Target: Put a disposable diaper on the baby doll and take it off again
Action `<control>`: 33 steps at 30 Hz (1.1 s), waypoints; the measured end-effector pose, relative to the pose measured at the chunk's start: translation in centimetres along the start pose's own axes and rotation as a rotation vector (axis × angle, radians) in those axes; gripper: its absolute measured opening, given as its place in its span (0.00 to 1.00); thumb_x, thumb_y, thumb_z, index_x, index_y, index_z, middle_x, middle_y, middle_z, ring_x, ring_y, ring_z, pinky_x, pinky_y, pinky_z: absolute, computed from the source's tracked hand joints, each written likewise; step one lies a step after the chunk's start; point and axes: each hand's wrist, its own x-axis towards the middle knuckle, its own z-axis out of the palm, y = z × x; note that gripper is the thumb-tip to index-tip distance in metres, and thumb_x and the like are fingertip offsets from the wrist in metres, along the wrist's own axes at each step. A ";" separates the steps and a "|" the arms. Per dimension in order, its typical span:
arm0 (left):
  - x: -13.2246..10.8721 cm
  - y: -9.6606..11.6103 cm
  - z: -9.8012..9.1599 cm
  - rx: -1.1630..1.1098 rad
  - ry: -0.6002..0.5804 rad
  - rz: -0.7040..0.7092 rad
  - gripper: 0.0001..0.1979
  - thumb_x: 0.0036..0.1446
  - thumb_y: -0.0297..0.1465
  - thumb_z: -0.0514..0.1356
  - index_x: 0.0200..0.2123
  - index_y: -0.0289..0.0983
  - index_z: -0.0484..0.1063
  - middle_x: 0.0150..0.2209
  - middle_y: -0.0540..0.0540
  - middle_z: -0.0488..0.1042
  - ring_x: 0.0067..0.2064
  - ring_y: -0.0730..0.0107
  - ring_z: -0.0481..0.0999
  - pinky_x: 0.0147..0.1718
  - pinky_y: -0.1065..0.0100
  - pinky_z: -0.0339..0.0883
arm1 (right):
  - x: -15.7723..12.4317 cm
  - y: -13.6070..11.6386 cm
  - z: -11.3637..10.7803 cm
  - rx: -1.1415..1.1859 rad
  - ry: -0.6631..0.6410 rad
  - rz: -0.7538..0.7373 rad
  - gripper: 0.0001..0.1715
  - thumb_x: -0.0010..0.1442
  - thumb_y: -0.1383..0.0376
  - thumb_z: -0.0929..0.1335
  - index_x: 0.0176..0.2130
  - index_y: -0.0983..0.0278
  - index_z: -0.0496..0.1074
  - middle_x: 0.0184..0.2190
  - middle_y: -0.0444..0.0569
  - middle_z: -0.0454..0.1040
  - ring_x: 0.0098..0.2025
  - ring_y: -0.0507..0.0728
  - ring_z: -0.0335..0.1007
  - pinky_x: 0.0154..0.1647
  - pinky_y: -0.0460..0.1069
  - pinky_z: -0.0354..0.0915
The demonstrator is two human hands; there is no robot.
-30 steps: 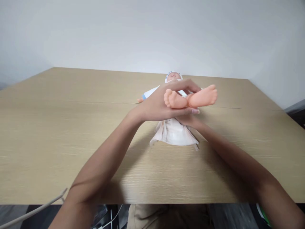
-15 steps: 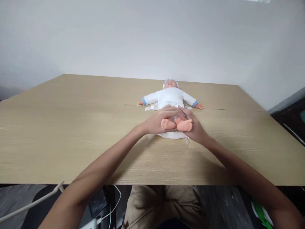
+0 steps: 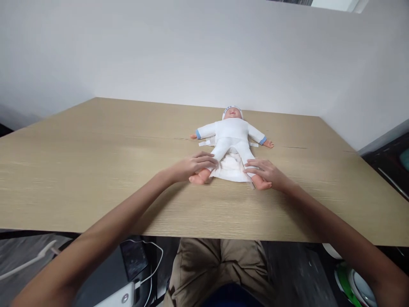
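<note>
A baby doll (image 3: 232, 128) in a white suit with blue cuffs and a white cap lies on its back, arms out and legs spread apart. Under its hips and between its legs is an unfolded white diaper (image 3: 230, 168), its tabs showing at the sides. My left hand (image 3: 195, 165) has its fingers closed over the doll's lower leg on the left, just above the bare foot. On the other side my right hand (image 3: 267, 172) holds the other lower leg the same way, fingers across the white cloth. Both thumbs are mostly hidden.
The doll lies on a wide wooden table (image 3: 96, 170) with a pale wall (image 3: 159, 51) behind it. A dark object (image 3: 390, 157) stands at the right edge. Below the table are a white power bank (image 3: 119, 297) with a cable and a green and white round item (image 3: 348, 281).
My hands have moved apart, left and right. The doll's feet, earlier held together and raised, are now spread and lowered, uncovering the diaper between the legs.
</note>
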 end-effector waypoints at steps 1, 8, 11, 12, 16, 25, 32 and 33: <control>-0.4 -0.2 0.5 0.001 -0.001 -0.007 0.27 0.66 0.18 0.60 0.65 0.42 0.75 0.65 0.41 0.80 0.70 0.48 0.72 0.67 0.44 0.73 | -0.1 0.0 0.3 -0.001 -0.014 0.000 0.28 0.75 0.69 0.61 0.65 0.56 0.78 0.68 0.53 0.78 0.74 0.65 0.70 0.72 0.64 0.69; -0.5 -0.1 1.1 -0.071 -0.039 -0.087 0.30 0.65 0.18 0.61 0.67 0.45 0.75 0.67 0.42 0.79 0.72 0.50 0.70 0.68 0.42 0.72 | 0.2 0.0 -0.9 0.227 -0.102 0.047 0.31 0.73 0.73 0.64 0.67 0.52 0.78 0.72 0.50 0.74 0.74 0.60 0.70 0.76 0.63 0.68; 0.2 0.1 0.3 -0.139 -0.080 -0.147 0.27 0.68 0.21 0.58 0.65 0.47 0.78 0.66 0.43 0.80 0.71 0.50 0.71 0.69 0.42 0.69 | 1.0 0.2 -2.7 0.384 -0.207 0.133 0.32 0.74 0.72 0.61 0.67 0.49 0.78 0.73 0.46 0.73 0.76 0.58 0.68 0.76 0.62 0.68; 0.5 0.4 0.0 -0.164 -0.098 -0.165 0.26 0.68 0.22 0.56 0.64 0.47 0.79 0.66 0.44 0.80 0.71 0.50 0.71 0.70 0.41 0.67 | 1.3 0.1 -3.2 0.416 -0.237 0.167 0.32 0.75 0.71 0.60 0.67 0.49 0.77 0.72 0.45 0.74 0.76 0.58 0.67 0.76 0.62 0.68; 1.4 2.0 -0.4 -0.208 -0.133 -0.267 0.20 0.72 0.33 0.56 0.63 0.44 0.79 0.64 0.42 0.80 0.67 0.46 0.71 0.68 0.41 0.65 | 2.4 -2.1 -3.4 0.389 -0.218 0.281 0.28 0.78 0.58 0.65 0.72 0.53 0.71 0.69 0.52 0.77 0.73 0.65 0.72 0.74 0.67 0.69; 1.8 4.0 4.7 0.099 0.044 -0.377 0.13 0.73 0.35 0.57 0.53 0.37 0.76 0.56 0.35 0.75 0.54 0.45 0.67 0.61 0.43 0.64 | 2.5 -7.7 2.7 -0.121 0.027 0.408 0.24 0.66 0.74 0.70 0.59 0.62 0.80 0.63 0.64 0.78 0.68 0.73 0.72 0.67 0.69 0.71; 1.2 6.0 4.0 0.039 0.069 -0.376 0.11 0.69 0.26 0.56 0.49 0.39 0.76 0.50 0.38 0.76 0.51 0.48 0.67 0.56 0.48 0.65 | 1.3 -8.8 2.1 -0.036 0.095 0.414 0.24 0.68 0.78 0.67 0.52 0.57 0.84 0.51 0.56 0.83 0.65 0.69 0.75 0.64 0.66 0.74; 1.1 6.6 3.8 0.028 0.061 -0.381 0.11 0.69 0.25 0.56 0.49 0.39 0.76 0.50 0.39 0.76 0.50 0.49 0.67 0.56 0.48 0.65 | 1.0 -9.3 2.0 -0.021 0.101 0.411 0.24 0.68 0.78 0.66 0.52 0.57 0.84 0.50 0.56 0.83 0.65 0.69 0.75 0.64 0.66 0.74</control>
